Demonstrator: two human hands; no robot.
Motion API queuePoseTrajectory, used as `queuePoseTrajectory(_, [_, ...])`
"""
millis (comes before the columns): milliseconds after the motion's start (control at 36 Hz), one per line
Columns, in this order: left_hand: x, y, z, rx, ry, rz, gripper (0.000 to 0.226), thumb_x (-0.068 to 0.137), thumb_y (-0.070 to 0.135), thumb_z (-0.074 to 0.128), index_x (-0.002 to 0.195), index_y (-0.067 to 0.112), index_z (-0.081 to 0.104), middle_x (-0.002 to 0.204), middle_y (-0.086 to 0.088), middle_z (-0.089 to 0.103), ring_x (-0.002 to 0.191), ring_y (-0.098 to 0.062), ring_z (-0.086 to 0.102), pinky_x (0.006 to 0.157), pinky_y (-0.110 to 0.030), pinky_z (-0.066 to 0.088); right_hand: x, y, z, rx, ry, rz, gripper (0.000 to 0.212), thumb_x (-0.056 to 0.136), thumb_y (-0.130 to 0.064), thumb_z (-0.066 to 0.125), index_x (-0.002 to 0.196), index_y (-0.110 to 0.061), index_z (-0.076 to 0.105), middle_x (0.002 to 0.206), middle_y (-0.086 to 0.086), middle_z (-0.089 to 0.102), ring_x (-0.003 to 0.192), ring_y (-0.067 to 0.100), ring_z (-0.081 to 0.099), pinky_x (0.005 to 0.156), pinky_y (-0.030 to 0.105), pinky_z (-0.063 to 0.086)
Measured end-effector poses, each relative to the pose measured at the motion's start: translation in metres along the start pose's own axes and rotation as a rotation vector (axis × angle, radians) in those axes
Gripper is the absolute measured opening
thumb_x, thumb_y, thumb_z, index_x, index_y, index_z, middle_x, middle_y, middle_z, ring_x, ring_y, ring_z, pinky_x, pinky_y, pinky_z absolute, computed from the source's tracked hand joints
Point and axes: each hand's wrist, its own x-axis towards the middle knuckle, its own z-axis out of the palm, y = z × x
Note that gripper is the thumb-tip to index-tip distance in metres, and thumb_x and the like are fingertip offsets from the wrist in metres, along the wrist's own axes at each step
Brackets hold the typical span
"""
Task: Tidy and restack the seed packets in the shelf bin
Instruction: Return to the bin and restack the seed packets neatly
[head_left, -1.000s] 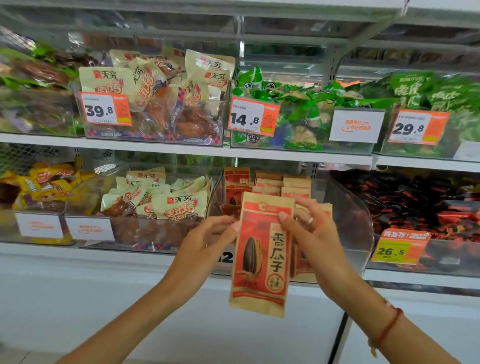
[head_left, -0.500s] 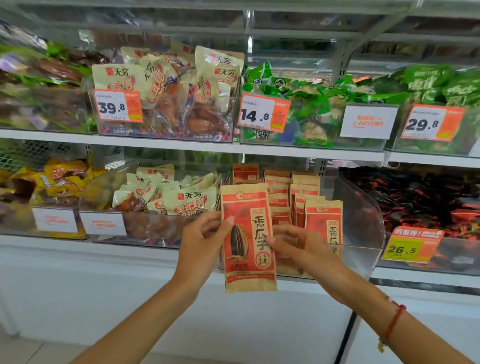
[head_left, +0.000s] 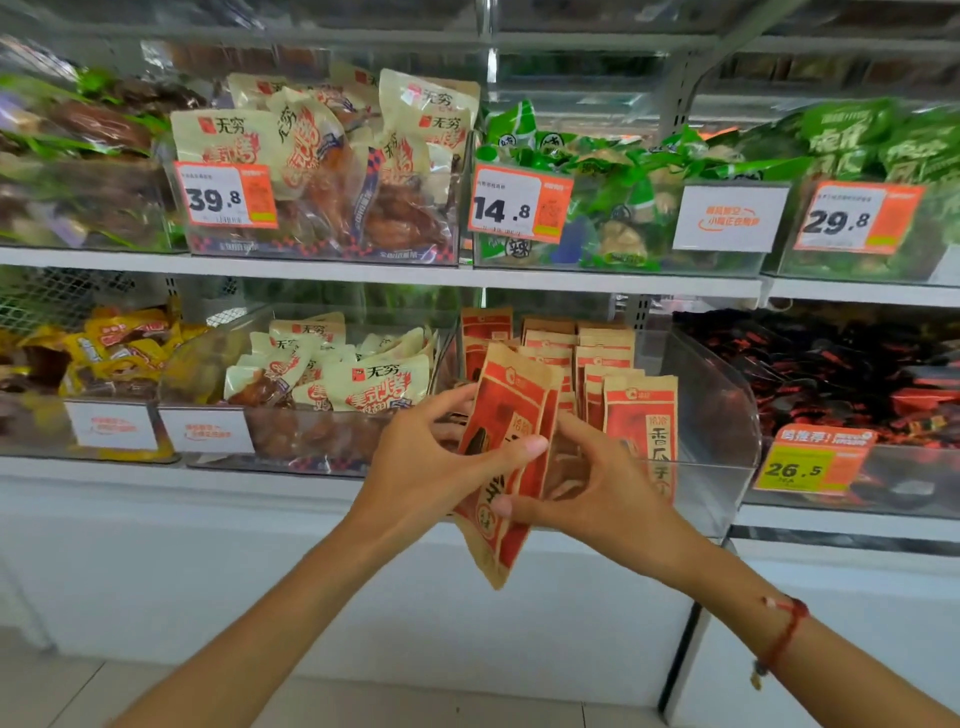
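Before shelf bin (head_left: 727, 415), tilted seed packet (head_left: 511, 415) between left hand (head_left: 431, 467) (thumb across) and right hand (head_left: 597, 493).

Illumination is bright, even and diffuse; it falls from above, source out of frame. Shadows are soft: a dim band lies under the upper shelf (head_left: 384, 270). Glare and pale reflections streak the clear bin (head_left: 722, 415) wall and the top bin fronts. Wide-angle distortion bows shelf lines and stretches the forearms toward the lower corners. Motion blur softens the held packet (head_left: 506, 415) and its print. Price tags (head_left: 226, 195) read sharply at centre; far-left and far-right goods appear smeared
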Motion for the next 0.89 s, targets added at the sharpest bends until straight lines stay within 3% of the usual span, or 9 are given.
queuePoseTrajectory(139, [-0.003,0.001,-0.005,-0.033,-0.204,-0.057,0.059,0.047,0.065,0.081,0.098,0.054,0.055,0.096,0.025,0.068,0.095,0.004,0.062,0.059,-0.01,0.049,-0.004,-0.006,-0.001,0.087,-0.109,-0.001,0.053,0.07,-0.016,0.08,0.114,-0.03,0.056,0.102,-0.017,0.07,0.091,0.001,0.067,0.072,0.014,0.052])
queuePoseTrajectory(222, [-0.002,0.002,-0.008,-0.081,-0.282,-0.081,0.042,0.05,0.051,0.078,0.089,0.054,0.06,0.09,0.031,0.068,0.087,0.012,0.063,0.063,-0.011,0.05,-0.003,-0.01,-0.006,0.068,-0.164,0.04,0.045,0.071,-0.015,0.079,0.109,-0.026,0.058,0.101,-0.006,0.071,0.086,0.011,0.07,0.071,0.022,0.057])
queuePoseTrajectory(333, [0.0,-0.003,-0.014,-0.172,-0.402,-0.201,0.059,0.06,0.052,0.081,0.115,0.039,0.065,0.108,0.016,0.071,0.104,-0.004,0.064,0.091,-0.03,0.049,0.0,-0.011,-0.017,0.237,-0.158,0.107,0.029,0.074,-0.019,0.072,0.1,-0.014,0.063,0.095,0.007,0.071,0.085,0.024,0.071,0.075,0.036,0.059])
queuePoseTrajectory(472, [-0.002,-0.003,-0.015,-0.298,-0.433,-0.277,0.046,0.068,0.042,0.071,0.113,0.033,0.068,0.107,0.004,0.073,0.112,-0.016,0.062,0.097,-0.038,0.046,0.002,-0.013,-0.016,0.331,-0.043,0.092,0.035,0.079,-0.027,0.063,0.113,-0.017,0.066,0.095,0.006,0.073,0.083,0.026,0.07,0.074,0.035,0.059])
queuePoseTrajectory(556, [-0.001,-0.002,-0.014,-0.306,-0.424,-0.277,0.049,0.065,0.04,0.083,0.111,0.034,0.069,0.108,0.009,0.073,0.109,-0.012,0.063,0.093,-0.035,0.049,0.003,-0.015,-0.015,0.332,0.017,0.083,0.039,0.078,-0.036,0.06,0.112,-0.018,0.067,0.097,0.005,0.073,0.085,0.026,0.07,0.073,0.033,0.058])
queuePoseTrajectory(694, [-0.002,-0.001,-0.009,-0.274,-0.437,-0.257,0.05,0.055,0.041,0.077,0.104,0.038,0.069,0.106,0.014,0.072,0.097,-0.001,0.067,0.075,-0.019,0.051,0.004,-0.014,-0.017,0.32,0.102,0.112,0.036,0.073,-0.034,0.065,0.101,-0.012,0.07,0.087,0.004,0.075,0.081,0.02,0.072,0.063,0.022,0.057])
queuePoseTrajectory(889, [-0.004,0.002,-0.005,-0.272,-0.435,-0.271,0.052,0.063,0.044,0.073,0.114,0.033,0.068,0.104,0.009,0.074,0.104,-0.007,0.065,0.083,-0.026,0.05,0.003,-0.012,-0.016,0.454,0.07,0.171,0.026,0.084,-0.025,0.06,0.101,-0.008,0.07,0.092,0.01,0.074,0.086,0.019,0.071,0.068,0.019,0.054])
